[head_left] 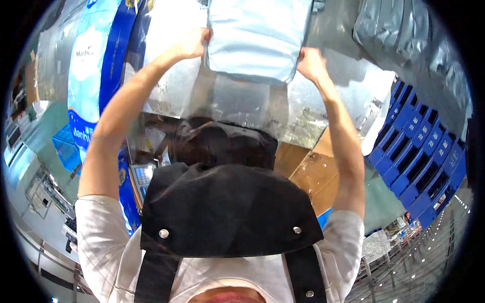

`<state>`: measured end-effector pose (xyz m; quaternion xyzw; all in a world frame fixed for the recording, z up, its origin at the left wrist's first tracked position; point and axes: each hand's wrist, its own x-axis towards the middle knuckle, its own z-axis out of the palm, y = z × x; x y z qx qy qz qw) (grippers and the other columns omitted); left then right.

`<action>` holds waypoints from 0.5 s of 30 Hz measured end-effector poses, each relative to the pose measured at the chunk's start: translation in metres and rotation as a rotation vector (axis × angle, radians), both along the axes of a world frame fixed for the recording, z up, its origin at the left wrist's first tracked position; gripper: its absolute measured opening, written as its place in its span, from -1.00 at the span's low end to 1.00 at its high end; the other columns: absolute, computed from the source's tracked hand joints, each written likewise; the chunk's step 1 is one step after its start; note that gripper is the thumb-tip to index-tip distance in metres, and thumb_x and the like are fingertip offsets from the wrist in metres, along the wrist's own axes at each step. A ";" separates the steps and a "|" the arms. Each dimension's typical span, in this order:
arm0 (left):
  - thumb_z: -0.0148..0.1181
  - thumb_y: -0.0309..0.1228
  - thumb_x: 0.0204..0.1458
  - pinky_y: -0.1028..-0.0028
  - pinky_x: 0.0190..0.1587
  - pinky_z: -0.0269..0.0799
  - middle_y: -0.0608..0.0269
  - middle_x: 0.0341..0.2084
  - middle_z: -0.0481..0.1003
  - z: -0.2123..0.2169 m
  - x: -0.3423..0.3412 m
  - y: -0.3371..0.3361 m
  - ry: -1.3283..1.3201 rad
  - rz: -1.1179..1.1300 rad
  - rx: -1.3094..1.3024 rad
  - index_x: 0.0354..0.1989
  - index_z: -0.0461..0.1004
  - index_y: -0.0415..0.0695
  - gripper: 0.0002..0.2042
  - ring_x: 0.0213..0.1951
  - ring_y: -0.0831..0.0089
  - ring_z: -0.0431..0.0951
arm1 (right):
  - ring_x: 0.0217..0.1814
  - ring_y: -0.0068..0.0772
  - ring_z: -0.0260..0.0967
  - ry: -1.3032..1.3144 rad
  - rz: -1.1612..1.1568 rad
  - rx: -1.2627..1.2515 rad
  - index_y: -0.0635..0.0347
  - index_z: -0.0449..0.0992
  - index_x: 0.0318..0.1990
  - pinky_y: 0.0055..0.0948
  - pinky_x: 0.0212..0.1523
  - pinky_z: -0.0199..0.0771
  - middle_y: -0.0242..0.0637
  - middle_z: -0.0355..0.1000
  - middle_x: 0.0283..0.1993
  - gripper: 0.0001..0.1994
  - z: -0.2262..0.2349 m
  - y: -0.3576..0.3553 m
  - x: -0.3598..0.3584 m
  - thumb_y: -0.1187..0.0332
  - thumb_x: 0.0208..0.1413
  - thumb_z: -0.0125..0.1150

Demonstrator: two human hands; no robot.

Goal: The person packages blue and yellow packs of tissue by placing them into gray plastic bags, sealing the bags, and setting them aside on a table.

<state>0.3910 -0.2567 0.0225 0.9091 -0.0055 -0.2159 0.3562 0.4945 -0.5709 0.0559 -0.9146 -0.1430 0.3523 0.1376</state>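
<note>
A pale grey-blue plastic mailer package (257,43) lies over the shiny metal worktop (237,98) in front of me, its top end cut off by the upper edge. My left hand (194,44) is closed at the package's left side, fingertips partly hidden against it. On the opposite side, my right hand (311,64) grips the lower right edge with bent fingers. Both arms are stretched forward. The wrapping looks smooth and full, with creases along its near end; what it contains is hidden.
A tall blue-and-white printed bag (91,60) stands left of my arm. Grey plastic parcels (404,40) are piled at the far right, above stacked blue crates (419,146). Brown cardboard (313,177) is below the worktop, and a keypad device (144,175) sits near my left side.
</note>
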 end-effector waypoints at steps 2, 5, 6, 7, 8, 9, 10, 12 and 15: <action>0.15 -0.46 -0.20 0.33 -0.23 0.39 0.04 -0.40 0.45 -0.008 0.012 -0.022 -0.015 0.097 -0.115 -0.29 0.38 -0.31 -0.73 -0.29 0.20 0.48 | -0.07 -0.28 0.33 0.032 -0.369 0.437 0.26 0.46 -0.24 -0.35 -0.05 0.30 -0.19 0.44 -0.22 -0.74 -0.057 -0.016 0.001 0.28 -0.02 0.07; 0.09 -0.36 -0.10 0.35 -0.20 0.40 0.04 -0.33 0.45 -0.014 0.020 -0.036 -0.191 0.761 -0.525 -0.17 0.35 -0.27 -0.68 -0.25 0.23 0.47 | 0.10 -0.15 0.17 0.291 -1.144 1.015 0.30 0.11 0.12 -0.29 0.11 0.16 -0.06 0.17 0.11 -0.46 -0.061 0.021 -0.019 0.01 0.19 -0.38; 0.05 -0.28 -0.06 0.37 -0.17 0.40 0.04 -0.27 0.44 -0.006 0.020 -0.040 0.038 1.026 -0.992 -0.13 0.34 -0.25 -0.64 -0.22 0.26 0.46 | 0.18 -0.19 0.10 0.338 -1.121 0.840 0.22 0.10 0.14 -0.24 0.09 0.20 -0.07 0.14 0.13 -0.39 -0.043 0.025 -0.019 -0.11 0.15 -0.38; 0.00 -0.19 -0.03 0.39 -0.15 0.40 0.04 -0.21 0.42 0.001 0.021 -0.055 0.323 1.243 -1.479 -0.10 0.33 -0.24 -0.60 -0.20 0.30 0.46 | 0.14 -0.23 0.15 0.452 -1.147 0.950 0.21 0.15 0.12 -0.24 0.09 0.22 -0.07 0.17 0.11 -0.41 -0.030 0.021 -0.022 -0.08 0.15 -0.38; 0.00 -0.19 -0.03 0.39 -0.15 0.40 0.04 -0.21 0.42 0.018 0.020 -0.064 0.329 1.210 -1.502 -0.10 0.33 -0.24 -0.60 -0.20 0.30 0.46 | 0.15 -0.22 0.14 0.544 -1.137 0.971 0.21 0.14 0.13 -0.22 0.08 0.23 -0.08 0.16 0.12 -0.38 0.001 0.021 -0.020 -0.12 0.11 -0.30; -0.04 -0.16 -0.01 0.39 -0.13 0.39 0.05 -0.17 0.39 0.051 0.021 -0.067 0.380 1.190 -1.391 -0.08 0.32 -0.22 -0.58 -0.18 0.31 0.45 | 0.15 -0.22 0.13 0.623 -1.122 0.993 0.20 0.13 0.14 -0.19 0.07 0.23 -0.08 0.16 0.12 -0.34 0.043 0.021 -0.016 -0.16 0.07 -0.23; -0.08 -0.12 0.01 0.40 -0.10 0.38 0.05 -0.13 0.37 0.082 0.020 -0.059 0.404 1.170 -1.266 -0.07 0.32 -0.21 -0.56 -0.17 0.33 0.44 | 0.20 -0.21 0.06 0.492 -1.022 0.845 0.20 0.09 0.17 -0.24 0.15 0.10 -0.10 0.14 0.15 -0.28 0.069 0.026 -0.019 -0.13 -0.04 -0.03; -0.11 -0.15 0.04 0.38 -0.05 0.35 0.06 -0.13 0.36 0.072 0.007 -0.035 -0.097 0.887 -0.911 0.00 0.29 -0.20 -0.57 -0.15 0.34 0.42 | 0.24 -0.26 -0.05 0.375 -0.782 0.951 0.35 -0.06 0.22 -0.41 0.24 -0.20 -0.09 0.05 0.21 -0.23 0.129 0.022 -0.016 0.18 -0.16 0.04; 0.02 -0.10 -0.06 0.50 -0.04 0.27 0.04 -0.13 0.34 0.203 0.045 -0.149 0.028 0.997 -1.132 -0.05 0.30 -0.27 -0.49 -0.12 0.39 0.37 | 0.23 -0.35 -0.07 0.054 -0.511 1.170 0.41 -0.12 0.23 -0.49 0.20 -0.16 -0.12 -0.06 0.26 -0.22 0.193 -0.057 -0.002 0.25 -0.18 -0.01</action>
